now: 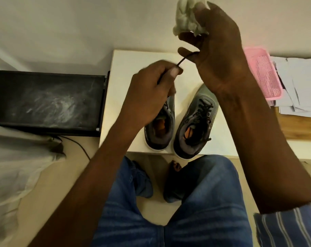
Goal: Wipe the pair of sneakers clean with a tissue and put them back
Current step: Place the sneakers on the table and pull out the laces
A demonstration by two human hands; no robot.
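Two grey sneakers with black laces and orange insoles stand side by side on a white board point(126, 68), toes pointing away from me. My left hand point(151, 91) hovers over the left sneaker point(162, 129) and pinches a black shoelace point(182, 60). The lace stretches up to my right hand point(217, 50), whose lower fingers also hold it. A crumpled white tissue point(186, 16) is gripped in the upper fingers of my right hand. The right sneaker point(195, 122) stands untouched, partly hidden by my right forearm.
A dusty black rack point(48, 102) lies to the left of the board. A pink perforated basket point(263, 75) and loose papers point(300, 86) sit at the right on a wooden surface. A white cloth point(12, 166) is at the lower left. My jeans and bare foot are below.
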